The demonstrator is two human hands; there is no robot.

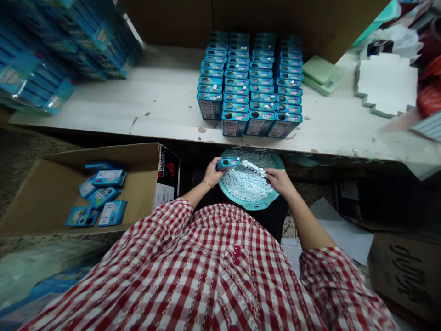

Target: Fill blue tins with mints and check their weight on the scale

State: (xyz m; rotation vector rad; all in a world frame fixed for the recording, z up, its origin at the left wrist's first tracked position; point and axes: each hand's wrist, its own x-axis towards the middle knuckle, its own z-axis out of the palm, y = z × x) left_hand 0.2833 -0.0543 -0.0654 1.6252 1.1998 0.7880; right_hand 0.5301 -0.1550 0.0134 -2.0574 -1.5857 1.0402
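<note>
My left hand (212, 174) grips a small blue mint tin (228, 162) over the left side of a turquoise basin (224, 187). Small white mints (248, 186) fill much of that basin. From the other side, my right hand (279, 182) is closed on a narrow scoop (255, 169) heaped with mints, its far end close to the tin. The scoop's own shape is mostly hidden under the mints. Rows of upright blue tins (235, 117) stand on the table just beyond, some with loose mints on top.
An open cardboard box (141, 184) on the left holds several blue tins. Stacked blue packs (93, 41) fill the table's far left. A pale green scale (320, 73) and a stack of white cut card (387, 85) lie right of the rows. The white table edge (165, 133) overhangs the basin.
</note>
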